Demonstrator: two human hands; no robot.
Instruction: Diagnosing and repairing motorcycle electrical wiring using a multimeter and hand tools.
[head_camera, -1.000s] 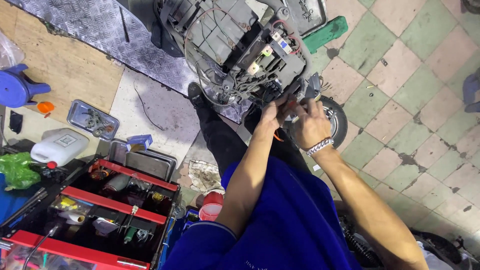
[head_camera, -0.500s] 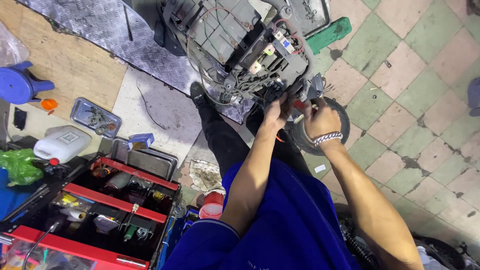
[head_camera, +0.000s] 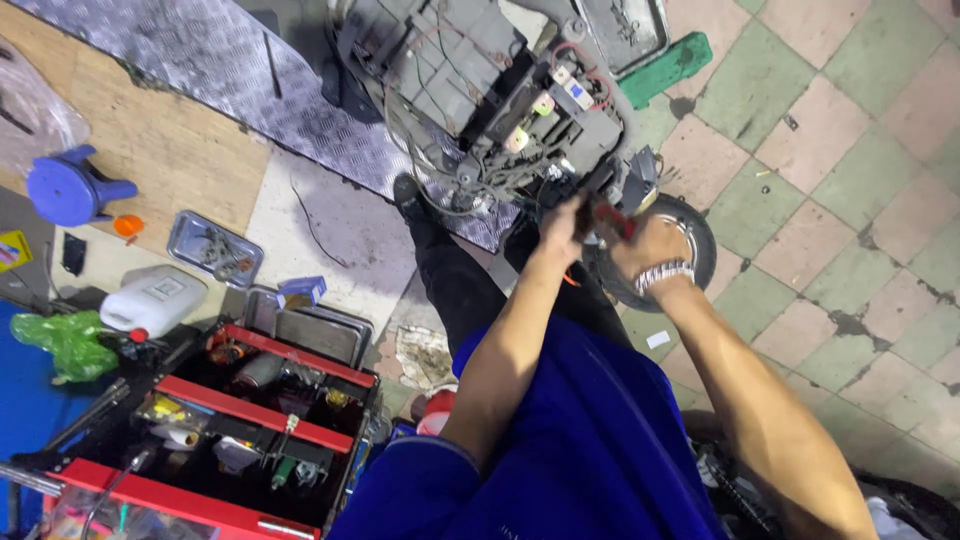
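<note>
Count of items in view:

- Hands: two, the left hand and the right hand, both at the machine.
- Opened machine with exposed wiring: one.
- Wheel: one.
- Red-handled tool at the hands: one; its kind cannot be told.
- Wristband: one, on the right wrist.
- Red toolbox, tiers open: one.
- Metal trays: two, a small one and a larger one.
- White jug: one.
- Blue stool: one.
- Green bag: one.
- Green block: one.
- Tread plate: one.
- Small parts inside the toolbox: too small to count.
</note>
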